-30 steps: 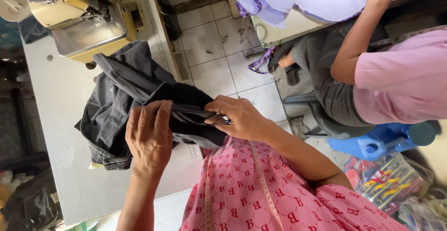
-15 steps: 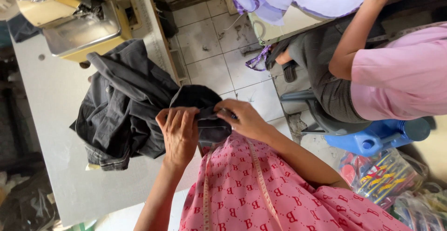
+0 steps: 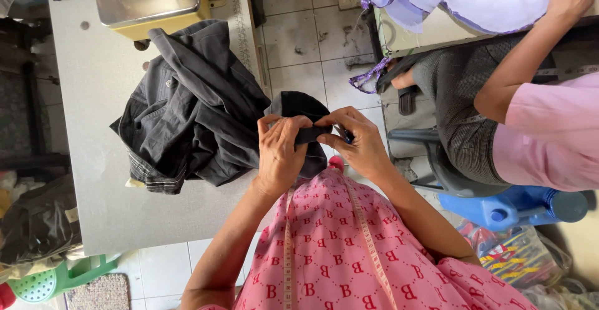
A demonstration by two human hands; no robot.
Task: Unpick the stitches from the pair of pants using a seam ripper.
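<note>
Together, left hand (image 3: 279,152) and right hand (image 3: 359,142) pinching dark garment (image 3: 199,110) fold, beside sewing machine (image 3: 146,1)

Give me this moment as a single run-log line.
left hand: pinching dark garment edge | right hand: pinching same edge, small dark tool in fingers | garment bulk: heaped on grey table | sewing machine: behind heap

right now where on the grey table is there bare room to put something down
Bare strip of the table between the dark garment and the near edge; another on its far side. Crowded at the sewing machine and where both hands pinch the cloth.
</note>
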